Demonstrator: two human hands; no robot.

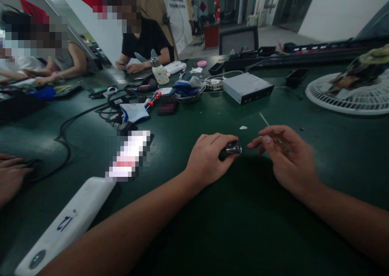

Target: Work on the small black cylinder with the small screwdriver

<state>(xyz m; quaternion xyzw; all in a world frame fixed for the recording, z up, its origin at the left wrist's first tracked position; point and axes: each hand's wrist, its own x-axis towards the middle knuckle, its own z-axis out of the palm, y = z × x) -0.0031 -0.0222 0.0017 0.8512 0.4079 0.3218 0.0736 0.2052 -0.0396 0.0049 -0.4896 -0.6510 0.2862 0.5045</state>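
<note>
Small chrome metal piece (234,147) sitting in left hand (209,156), grip closed around it, end showing past fingers; thin white stick (264,120) pinched in right hand (287,158), grip closed, stick angling up and away, hands near each other; both hands working above dark green surface (194,235); white scrap (243,127) lying just ahead; silver metal box (247,88), white fan guard (343,96) sitting farther off.

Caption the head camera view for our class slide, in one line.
Left hand grips a small chrome part; right hand pinches a thin white stick above a green bench mat.
</note>
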